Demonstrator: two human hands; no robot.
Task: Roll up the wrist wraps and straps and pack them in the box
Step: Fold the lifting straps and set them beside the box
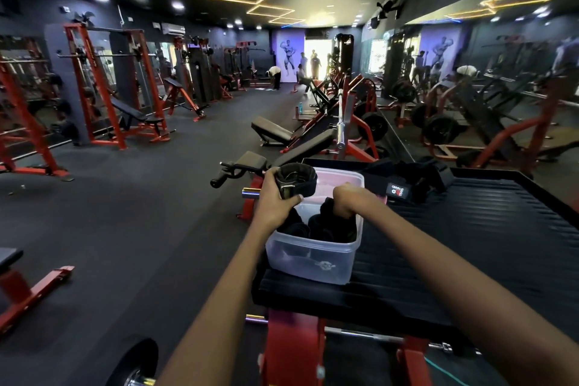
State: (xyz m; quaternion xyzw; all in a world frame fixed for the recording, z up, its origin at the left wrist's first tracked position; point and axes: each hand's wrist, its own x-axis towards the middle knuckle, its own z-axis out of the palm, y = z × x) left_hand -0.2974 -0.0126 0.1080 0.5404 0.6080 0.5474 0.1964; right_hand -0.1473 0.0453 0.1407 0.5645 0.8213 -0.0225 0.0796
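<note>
**Box half packed with black rolls**

Box [313,255] of see-through plastic sits on the near left corner of a black ribbed platform [470,244]. Inside it lie a few black rolled wraps [316,226], packed close together.

The left hand [275,197] grips a rolled strap [296,180] — a fat black roll with a metal buckle — and holds it up over the far left edge of the box. Its fingers are curled around the roll. The right hand [352,199] reaches down into the box, fingers curled tight on one of the black wraps there.

Behind the box, more black straps [407,180] lie in a loose pile on the platform — one shows a red and white label.

The platform stands on a red frame [291,351]. All around is a dark gym with red machines, benches [272,131], a black floor and yellow ceiling lights.
</note>
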